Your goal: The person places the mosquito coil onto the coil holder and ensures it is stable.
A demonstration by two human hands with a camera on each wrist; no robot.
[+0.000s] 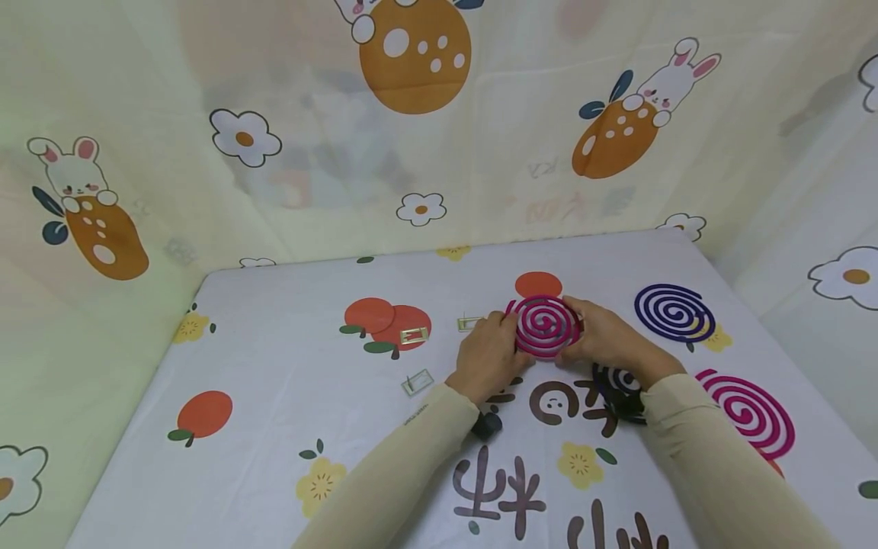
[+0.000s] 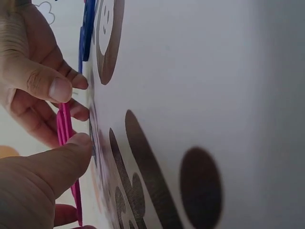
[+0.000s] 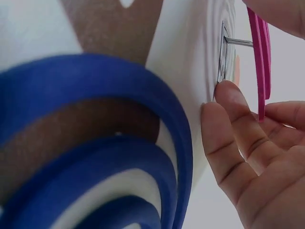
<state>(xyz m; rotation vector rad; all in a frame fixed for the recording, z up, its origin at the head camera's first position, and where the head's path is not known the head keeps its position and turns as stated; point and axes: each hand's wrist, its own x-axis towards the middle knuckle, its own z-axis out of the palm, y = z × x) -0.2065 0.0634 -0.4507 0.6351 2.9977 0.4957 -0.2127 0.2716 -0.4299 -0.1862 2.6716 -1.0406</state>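
A pink mosquito coil is held between both hands above the table. My left hand grips its left edge, with the thumb on the near face in the left wrist view. My right hand pinches the opposite edge, the thumb against the coil. Seen edge-on, the coil meets the prong of a small metal stand beneath it. Two fingertips of my right hand are beside this stand; whether they touch it I cannot tell.
Three more metal stands lie left of my hands. A dark blue coil and another pink coil lie to the right. One more dark coil is partly hidden under my right wrist. A patterned curtain rises behind the table.
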